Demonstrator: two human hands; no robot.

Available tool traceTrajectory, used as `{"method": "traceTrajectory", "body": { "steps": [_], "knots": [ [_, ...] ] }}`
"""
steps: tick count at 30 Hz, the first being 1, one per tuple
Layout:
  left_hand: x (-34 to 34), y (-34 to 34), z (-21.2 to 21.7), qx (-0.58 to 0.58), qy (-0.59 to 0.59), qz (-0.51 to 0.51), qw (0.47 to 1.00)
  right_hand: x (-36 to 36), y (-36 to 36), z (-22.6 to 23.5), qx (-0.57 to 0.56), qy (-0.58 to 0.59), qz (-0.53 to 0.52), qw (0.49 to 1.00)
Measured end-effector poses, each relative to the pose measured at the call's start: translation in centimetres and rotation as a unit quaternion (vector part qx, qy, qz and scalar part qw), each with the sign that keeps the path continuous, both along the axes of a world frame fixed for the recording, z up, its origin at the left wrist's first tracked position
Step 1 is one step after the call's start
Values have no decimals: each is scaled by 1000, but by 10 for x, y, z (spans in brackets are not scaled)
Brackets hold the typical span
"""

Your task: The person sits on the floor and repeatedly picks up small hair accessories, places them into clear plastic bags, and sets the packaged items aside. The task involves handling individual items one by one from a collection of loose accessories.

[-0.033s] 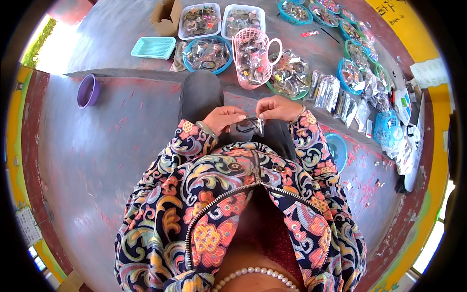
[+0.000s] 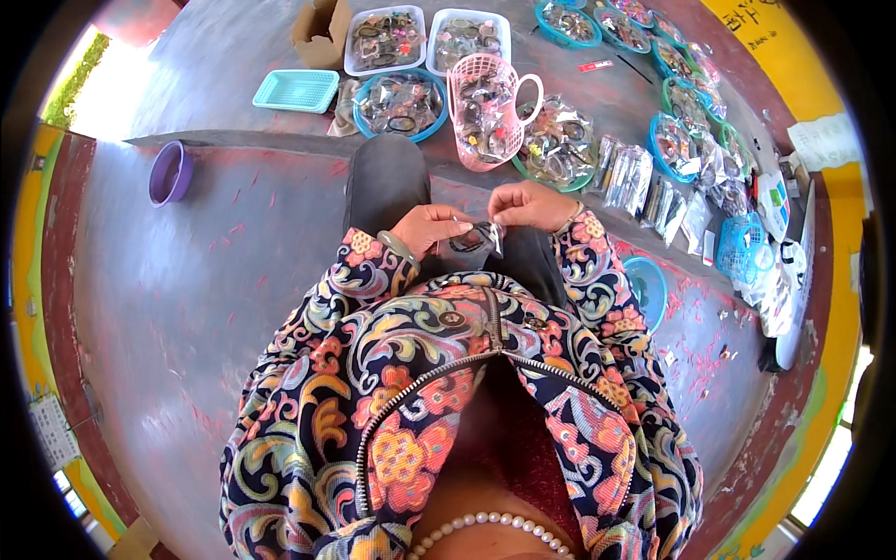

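Note:
Above my lap, a small clear plastic bag (image 2: pixel 469 245) with a dark loop in it, like a hair tie, is stretched between my hands. The left edge is pinched between thumb and fingers of my left hand (image 2: pixel 429 227), which wears a pale bangle. At the bag's upper right corner, my right hand (image 2: pixel 532 205) grips with closed fingertips, beside a bright glint on the plastic. Just beyond my knee stands a pink handled basket (image 2: pixel 516 138) filled with bagged dark loops. To its left is a round blue basket (image 2: pixel 440 82) of similar bags.
Two white trays (image 2: pixel 430 25) of bagged items stand behind the baskets, near an open cardboard box (image 2: pixel 322 58) and a turquoise tray (image 2: pixel 297 91). A purple basin (image 2: pixel 171 175) sits at left. Bundled packets (image 2: pixel 627 180) and several filled baskets line the right. A teal basin (image 2: pixel 646 294) is by my right elbow.
My right fingertips have shifted very slightly left, and the bag's right edge has turned a little. My left hand stays in place, still pinching the bag.

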State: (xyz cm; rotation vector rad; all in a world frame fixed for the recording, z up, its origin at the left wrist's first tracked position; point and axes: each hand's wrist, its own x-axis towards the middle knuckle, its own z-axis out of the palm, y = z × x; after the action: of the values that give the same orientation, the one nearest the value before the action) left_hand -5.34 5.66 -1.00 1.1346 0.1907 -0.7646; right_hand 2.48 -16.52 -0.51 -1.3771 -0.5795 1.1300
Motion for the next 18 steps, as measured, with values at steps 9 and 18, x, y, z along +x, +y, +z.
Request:
{"method": "traceTrajectory", "body": {
  "steps": [9,18],
  "knots": [
    [3,11,-25,-65,-10,214,975,-23,38,-18,0,134,-314,940],
    [-2,8,-20,51,-104,104,988,-30,48,-25,35,115,-359,925]
  ]
}}
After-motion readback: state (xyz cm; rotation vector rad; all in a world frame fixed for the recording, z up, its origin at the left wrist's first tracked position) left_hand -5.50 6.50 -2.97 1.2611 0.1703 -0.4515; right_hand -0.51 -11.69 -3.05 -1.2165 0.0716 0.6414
